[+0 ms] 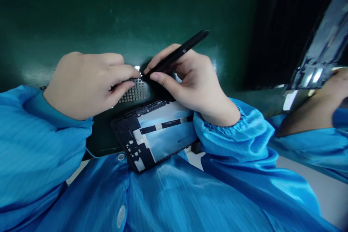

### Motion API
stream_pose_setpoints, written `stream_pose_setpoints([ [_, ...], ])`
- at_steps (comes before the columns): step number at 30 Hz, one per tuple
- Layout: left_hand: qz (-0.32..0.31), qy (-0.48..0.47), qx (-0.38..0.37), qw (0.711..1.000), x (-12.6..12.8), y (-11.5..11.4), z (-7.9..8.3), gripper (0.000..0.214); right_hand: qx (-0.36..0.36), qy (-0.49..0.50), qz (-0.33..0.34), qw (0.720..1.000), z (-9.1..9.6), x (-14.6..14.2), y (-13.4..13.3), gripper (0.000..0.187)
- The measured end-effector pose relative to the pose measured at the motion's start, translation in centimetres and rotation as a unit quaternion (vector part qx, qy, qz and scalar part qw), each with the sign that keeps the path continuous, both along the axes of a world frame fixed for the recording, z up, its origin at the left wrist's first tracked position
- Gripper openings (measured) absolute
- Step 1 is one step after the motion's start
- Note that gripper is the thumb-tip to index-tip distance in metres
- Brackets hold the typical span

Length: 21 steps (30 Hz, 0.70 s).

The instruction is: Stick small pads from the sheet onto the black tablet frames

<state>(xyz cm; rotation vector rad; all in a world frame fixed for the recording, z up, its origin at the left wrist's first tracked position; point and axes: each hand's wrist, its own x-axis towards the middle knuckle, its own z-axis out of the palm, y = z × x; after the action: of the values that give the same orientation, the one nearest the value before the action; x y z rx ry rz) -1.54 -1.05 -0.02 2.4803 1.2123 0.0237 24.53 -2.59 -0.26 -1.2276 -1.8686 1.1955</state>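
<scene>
My left hand (92,81) is closed, with thumb and index finger pinched at a small sheet of grey squares in a grid (137,92). Part of that sheet is hidden under the fingers. In my right hand (197,76) is a slim black pen-shaped tool (181,52), held like a pencil, its lower end close to the sheet and my left fingertips. Whether the tip touches the sheet, I cannot tell. Below both hands lies a flat device with a black frame and silvery-blue inside (168,139), tilted at the table's near edge, partly covered by my right wrist.
The table has a dark green surface (130,14). At the right, large dark panels (282,32) stand beside a grey metallic strip (326,32). Close to them is another person's hand (335,83) and blue sleeve (310,143).
</scene>
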Motion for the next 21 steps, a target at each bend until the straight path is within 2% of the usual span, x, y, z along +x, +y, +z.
stream_pose_setpoints([
  [3, 0.000, -0.005, -0.008, 1.000, 0.1, 0.0, 0.0, 0.062, -0.016, 0.017, 0.006, 1.000, 0.2, 0.2, 0.1, 0.021],
  [5, 0.002, -0.004, -0.002, 1.000, 0.1, 0.1, 0.1, 0.062, -0.033, 0.055, -0.032, 0.997, 0.8, 0.4, -1.0, 0.025],
  [7, 0.002, -0.010, 0.005, 1.000, 0.0, 0.1, 0.1, 0.060, -0.019, 0.081, -0.131, 0.988, 1.4, 0.7, -3.2, 0.024],
  [9, 0.000, -0.023, 0.008, 1.000, -0.1, 0.1, 0.0, 0.059, 0.033, 0.078, -0.259, 0.962, 1.5, 0.9, -5.9, 0.014],
  [11, 0.003, -0.035, 0.009, 0.999, -0.1, 0.1, -0.1, 0.061, 0.100, 0.066, -0.340, 0.933, 1.0, 1.0, -8.3, 0.007],
  [14, 0.013, -0.055, 0.022, 0.998, 0.0, 0.1, -0.1, 0.066, 0.153, 0.052, -0.351, 0.922, -0.5, 1.2, -10.0, 0.010],
  [17, 0.015, -0.071, 0.038, 0.997, 0.0, 0.0, -0.1, 0.064, 0.159, 0.039, -0.342, 0.925, -1.7, 1.3, -10.0, 0.011],
  [21, 0.011, -0.067, 0.042, 0.997, -0.1, 0.0, -0.1, 0.056, 0.191, 0.013, -0.334, 0.923, -1.9, 1.3, -10.0, 0.017],
])
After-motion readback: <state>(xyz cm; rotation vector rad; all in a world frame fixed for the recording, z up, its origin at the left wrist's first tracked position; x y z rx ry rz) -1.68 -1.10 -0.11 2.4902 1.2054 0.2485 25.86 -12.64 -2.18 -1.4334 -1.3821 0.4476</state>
